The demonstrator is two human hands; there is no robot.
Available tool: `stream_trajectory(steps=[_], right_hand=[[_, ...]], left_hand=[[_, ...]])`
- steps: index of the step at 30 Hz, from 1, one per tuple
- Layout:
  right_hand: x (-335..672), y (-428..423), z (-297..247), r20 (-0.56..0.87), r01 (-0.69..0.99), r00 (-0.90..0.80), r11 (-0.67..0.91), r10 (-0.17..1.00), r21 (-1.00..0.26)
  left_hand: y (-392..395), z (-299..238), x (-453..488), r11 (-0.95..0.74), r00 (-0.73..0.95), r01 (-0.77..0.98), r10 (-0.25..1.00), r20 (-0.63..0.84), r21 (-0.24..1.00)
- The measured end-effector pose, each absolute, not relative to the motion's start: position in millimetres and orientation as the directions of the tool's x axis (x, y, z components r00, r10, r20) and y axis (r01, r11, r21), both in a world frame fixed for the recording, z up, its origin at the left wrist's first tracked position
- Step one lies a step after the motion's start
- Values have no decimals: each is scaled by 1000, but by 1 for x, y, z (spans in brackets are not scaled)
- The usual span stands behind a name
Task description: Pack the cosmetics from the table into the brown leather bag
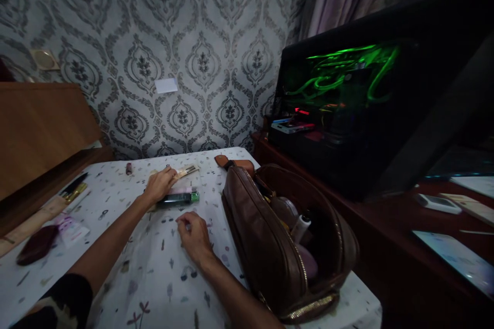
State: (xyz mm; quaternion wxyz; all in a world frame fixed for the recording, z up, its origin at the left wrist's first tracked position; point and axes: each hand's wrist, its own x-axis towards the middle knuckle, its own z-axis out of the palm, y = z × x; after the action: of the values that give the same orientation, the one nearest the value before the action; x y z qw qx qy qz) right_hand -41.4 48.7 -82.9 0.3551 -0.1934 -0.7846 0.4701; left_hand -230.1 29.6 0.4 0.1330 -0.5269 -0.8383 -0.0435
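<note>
In the head view, a white desk (170, 293) printed with small figures stretches out in front of the person. The left hand (160, 185) reaches across it, palm down, with its fingers over the near end of a pale packet (188, 170); whether they grip the packet or only rest on it I cannot tell. Just on the near side of that hand lies a dark box (178, 198) with a green end, flat on the desk. The right hand (195, 236) is nearer the person, between the box and the bag, its fingers loosely curled and nothing visible in its grasp.

The brown bag (258, 231) stands on the right part of the desk with its zip open. Inside show a white tube (301, 227), a round container (286, 211) and a dull pink thing (307, 261) that is too dark to name. A brown leather case (241, 165) lies just beyond the bag. A small dark tube (128, 168) sits near the far edge. On the left are brushes (73, 193), a dark red pouch (37, 245) and, beside the pouch, a pink and white packet (72, 230).
</note>
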Motion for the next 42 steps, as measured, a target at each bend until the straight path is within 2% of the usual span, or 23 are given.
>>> stream_trajectory(steps=[5, 11, 16, 21, 25, 30, 36, 42], right_hand=[[-42, 55, -84, 357, -86, -622, 393, 697, -916], [-45, 57, -86, 272, -154, -551, 223, 789, -962], [-46, 56, -86, 275, -197, -591, 195, 758, -961], [-46, 58, -87, 267, -211, -646, 168, 715, -963], [-47, 58, -86, 244, -199, -657, 148, 713, -969], [-43, 54, -79, 218, -184, -675, 125, 705, -975], [-36, 50, -64, 163, -78, -706, 152, 690, -985], [-35, 51, -65, 215, -110, -708, 195, 673, -975]], left_hand=[[-6, 9, -209, 427, -389, 902, 869, 306, -66], [-61, -10, -180, 368, -343, 929, 885, 314, -22], [-83, -32, -166, 355, -337, 935, 886, 319, 4], [-82, -49, -162, 277, -230, 960, 859, 458, -35], [-82, -57, -163, 216, -167, 975, 849, 501, -41], [-87, -60, -164, 197, -193, 979, 837, 511, 47], [-89, -57, -160, 207, -227, 974, 842, 489, 96], [-89, -57, -161, 215, -259, 966, 836, 483, 146]])
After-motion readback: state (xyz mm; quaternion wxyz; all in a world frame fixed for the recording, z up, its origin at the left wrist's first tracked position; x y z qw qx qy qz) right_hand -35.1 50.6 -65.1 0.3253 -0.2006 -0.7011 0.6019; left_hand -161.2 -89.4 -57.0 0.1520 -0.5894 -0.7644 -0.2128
